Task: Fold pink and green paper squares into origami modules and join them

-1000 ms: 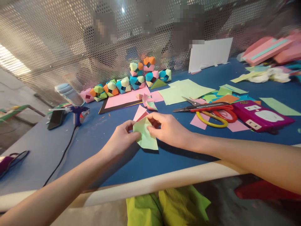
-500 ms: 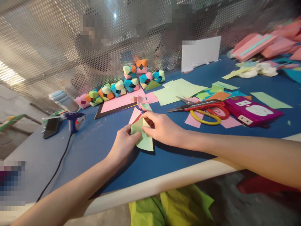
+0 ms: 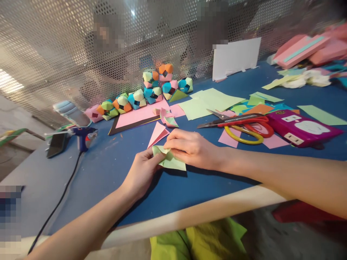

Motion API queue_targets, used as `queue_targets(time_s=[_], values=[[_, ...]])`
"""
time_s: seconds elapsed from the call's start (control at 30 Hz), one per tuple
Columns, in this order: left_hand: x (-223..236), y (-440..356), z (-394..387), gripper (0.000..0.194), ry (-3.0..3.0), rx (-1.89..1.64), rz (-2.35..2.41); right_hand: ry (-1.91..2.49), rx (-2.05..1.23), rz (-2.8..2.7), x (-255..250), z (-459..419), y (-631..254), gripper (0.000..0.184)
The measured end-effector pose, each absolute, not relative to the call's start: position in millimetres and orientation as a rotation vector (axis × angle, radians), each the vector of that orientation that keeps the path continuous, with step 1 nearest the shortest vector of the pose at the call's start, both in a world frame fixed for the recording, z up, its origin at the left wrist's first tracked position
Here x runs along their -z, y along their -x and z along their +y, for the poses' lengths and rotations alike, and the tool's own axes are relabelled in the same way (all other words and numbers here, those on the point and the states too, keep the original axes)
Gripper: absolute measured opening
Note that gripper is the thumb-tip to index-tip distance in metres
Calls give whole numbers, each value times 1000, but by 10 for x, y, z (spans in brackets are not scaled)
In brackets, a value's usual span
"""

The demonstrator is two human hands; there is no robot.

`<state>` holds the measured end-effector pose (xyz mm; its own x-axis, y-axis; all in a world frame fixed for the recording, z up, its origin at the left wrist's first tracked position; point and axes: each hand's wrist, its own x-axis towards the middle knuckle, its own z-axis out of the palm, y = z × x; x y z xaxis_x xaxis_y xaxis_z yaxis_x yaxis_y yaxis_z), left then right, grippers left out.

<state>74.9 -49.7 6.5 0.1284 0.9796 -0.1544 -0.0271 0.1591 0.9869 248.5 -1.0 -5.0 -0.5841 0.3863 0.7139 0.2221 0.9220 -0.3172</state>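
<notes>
A folded light green paper piece point(image 3: 173, 162) lies low over the blue table point(image 3: 114, 166), held from both sides. My left hand point(image 3: 143, 169) pinches its left corner from below. My right hand point(image 3: 191, 148) presses down on its top with bent fingers. Just behind the hands lies a folded pink triangle point(image 3: 157, 133). A small pink and green folded unit point(image 3: 166, 117) sits a little farther back.
Red and yellow scissors point(image 3: 241, 126) and a magenta power strip point(image 3: 300, 128) lie to the right, among loose green, pink and orange sheets point(image 3: 206, 101). A row of coloured paper balls point(image 3: 146, 92) stands at the mesh screen. At the left, a blue glue gun point(image 3: 82, 135) trails its cord.
The green paper has been lowered and flattened toward the table. My right hand now presses on top of it; my left hand has shifted slightly down and keeps its pinch.
</notes>
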Motion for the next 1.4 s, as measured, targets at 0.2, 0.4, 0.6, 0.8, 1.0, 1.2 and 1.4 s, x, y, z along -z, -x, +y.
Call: queue_targets(time_s=[0.2,0.4,0.6,0.8,1.0,1.2,1.4], values=[[-57,-705,-510,16,-1157,-1011,1156,366,-207,-2278,-5,-24,-2522,22],[-44,-680,-529,13,-1304,-1034,1238,587,-557,-2105,-86,-128,-2456,14],[-41,-685,-515,14,-1473,-1035,1311,791,-603,-2091,-106,-142,-2417,7],[-98,-701,-533,9,-1578,-970,1378,888,-780,-2039,-126,-134,-2411,10],[-88,-696,-537,16,-1516,-992,1369,926,-953,-1928,-134,-129,-2415,6],[-72,-711,-529,23,-1180,-1037,1215,919,-1453,-1659,-169,-92,-2387,9],[-100,-752,-524,20,-1071,-1060,1147,845,-1605,-1588,-171,-113,-2384,21]])
